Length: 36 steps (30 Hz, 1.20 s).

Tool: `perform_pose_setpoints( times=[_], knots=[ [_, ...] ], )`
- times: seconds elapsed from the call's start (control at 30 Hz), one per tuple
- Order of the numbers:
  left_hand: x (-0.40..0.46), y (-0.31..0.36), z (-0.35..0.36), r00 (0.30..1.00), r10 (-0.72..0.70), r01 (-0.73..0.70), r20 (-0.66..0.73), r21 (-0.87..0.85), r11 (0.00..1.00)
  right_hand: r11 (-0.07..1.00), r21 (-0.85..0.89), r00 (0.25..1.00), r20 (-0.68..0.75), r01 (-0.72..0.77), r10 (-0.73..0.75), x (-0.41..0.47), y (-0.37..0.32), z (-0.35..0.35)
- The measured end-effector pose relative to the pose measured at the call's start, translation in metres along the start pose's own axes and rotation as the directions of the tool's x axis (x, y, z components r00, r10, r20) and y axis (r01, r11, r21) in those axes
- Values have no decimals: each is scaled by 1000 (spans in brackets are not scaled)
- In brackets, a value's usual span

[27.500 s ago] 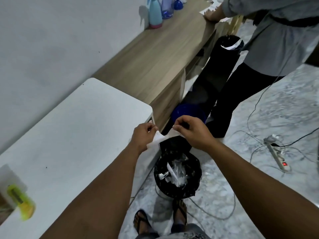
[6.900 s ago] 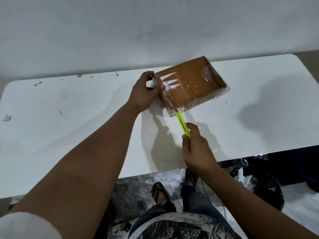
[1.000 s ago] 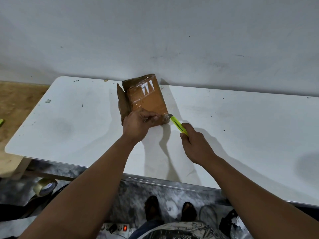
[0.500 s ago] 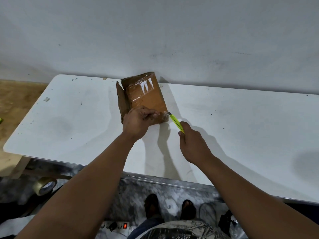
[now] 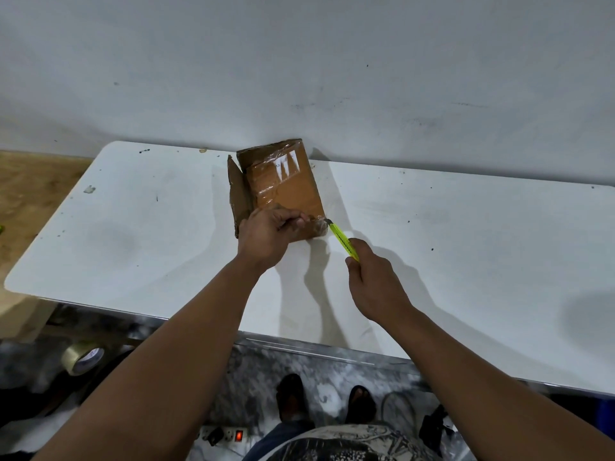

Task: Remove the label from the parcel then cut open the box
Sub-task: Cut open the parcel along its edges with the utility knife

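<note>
A brown cardboard box (image 5: 286,184) wrapped in clear tape lies on the white table (image 5: 133,234), close to the wall. One flap on its left side stands open. My left hand (image 5: 269,232) grips the box's near edge and holds it down. My right hand (image 5: 372,281) holds a yellow-green utility knife (image 5: 342,239), its tip touching the box's near right corner. No label shows on the box's top face.
A roll of clear tape (image 5: 83,356) sits on the floor at lower left. A power strip (image 5: 226,435) with a lit red switch lies by my feet. A wooden surface (image 5: 23,194) adjoins the table's left end. The wall stands right behind the box.
The knife tip has stayed at the box's near right corner, and my right hand has shifted slightly. My left hand keeps its grip on the near edge.
</note>
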<state>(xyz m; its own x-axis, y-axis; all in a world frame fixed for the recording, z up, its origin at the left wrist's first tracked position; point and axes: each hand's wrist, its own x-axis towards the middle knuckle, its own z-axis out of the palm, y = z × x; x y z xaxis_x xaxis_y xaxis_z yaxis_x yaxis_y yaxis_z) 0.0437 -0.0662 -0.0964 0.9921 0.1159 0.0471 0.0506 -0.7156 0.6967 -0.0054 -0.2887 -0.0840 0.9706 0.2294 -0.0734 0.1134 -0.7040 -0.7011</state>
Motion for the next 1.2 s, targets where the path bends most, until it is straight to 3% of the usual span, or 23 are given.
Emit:
perform_pose_setpoints(
  times=[0.57, 0.97, 1.2],
  knots=[
    [1, -1, 1, 1000, 9, -9, 1, -34, 999, 996, -78, 999, 16, -39, 41, 2, -11, 10],
    [5, 0, -1, 1000, 22, -22, 20, -3, 1000, 985, -75, 972, 166, -157, 168, 17, -28, -5],
    [4, 0, -1, 1000, 17, -17, 10, 25, 1000, 925, -363, 979, 118, -115, 168, 19, -39, -12]
  ],
)
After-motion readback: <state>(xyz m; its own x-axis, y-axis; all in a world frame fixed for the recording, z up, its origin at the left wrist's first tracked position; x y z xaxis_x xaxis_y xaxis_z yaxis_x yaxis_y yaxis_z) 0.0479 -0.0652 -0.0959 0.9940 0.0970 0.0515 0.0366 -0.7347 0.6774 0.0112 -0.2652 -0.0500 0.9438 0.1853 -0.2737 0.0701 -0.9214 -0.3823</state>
